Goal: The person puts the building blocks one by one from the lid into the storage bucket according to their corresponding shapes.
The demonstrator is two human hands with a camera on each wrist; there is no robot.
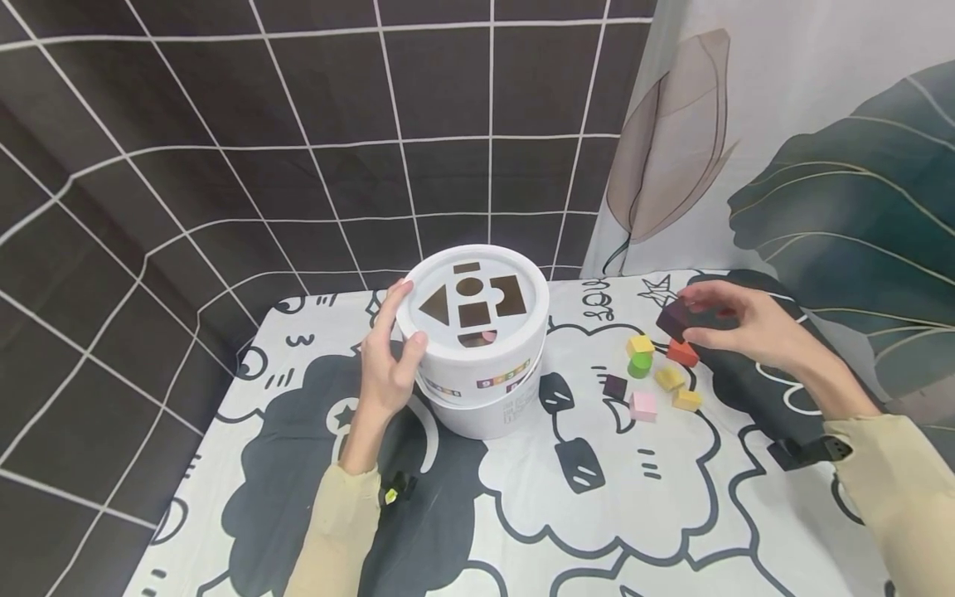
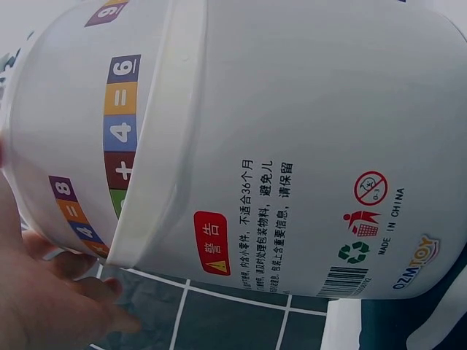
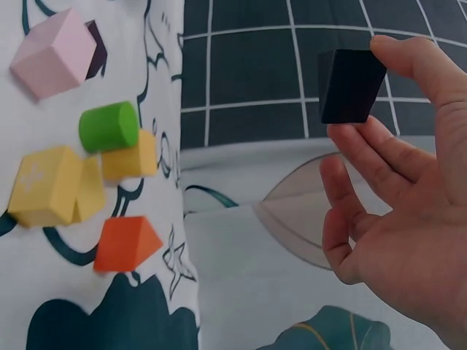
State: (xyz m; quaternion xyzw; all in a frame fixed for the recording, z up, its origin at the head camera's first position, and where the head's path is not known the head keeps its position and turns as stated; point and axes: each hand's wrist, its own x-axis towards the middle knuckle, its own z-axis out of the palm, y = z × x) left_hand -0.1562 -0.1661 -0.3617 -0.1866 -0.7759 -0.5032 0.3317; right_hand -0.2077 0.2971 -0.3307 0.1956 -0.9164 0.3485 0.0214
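Observation:
A white bucket (image 1: 477, 421) stands on the cloth in the head view, its lid (image 1: 518, 330) cut with several shaped holes. My left hand (image 1: 386, 365) rests against the lid's left side, fingers extended along the rim; the left wrist view shows the bucket's printed wall close up. To the right, my right hand (image 1: 753, 323) pinches a dark block (image 3: 352, 86) between thumb and fingertips, held above the cloth. Beneath it lie an orange-red block (image 1: 682, 353), a green cylinder (image 1: 640, 366) and a yellow block (image 1: 640, 344). Something pinkish shows through the lid's front slot.
More yellow blocks (image 1: 686, 400), a pink block (image 1: 642, 406) and another dark block (image 1: 615, 387) lie right of the bucket. The patterned cloth (image 1: 582, 531) covers the table. A dark gridded curtain (image 1: 321, 182) hangs close behind, with a leaf-patterned curtain (image 1: 783, 99) at right.

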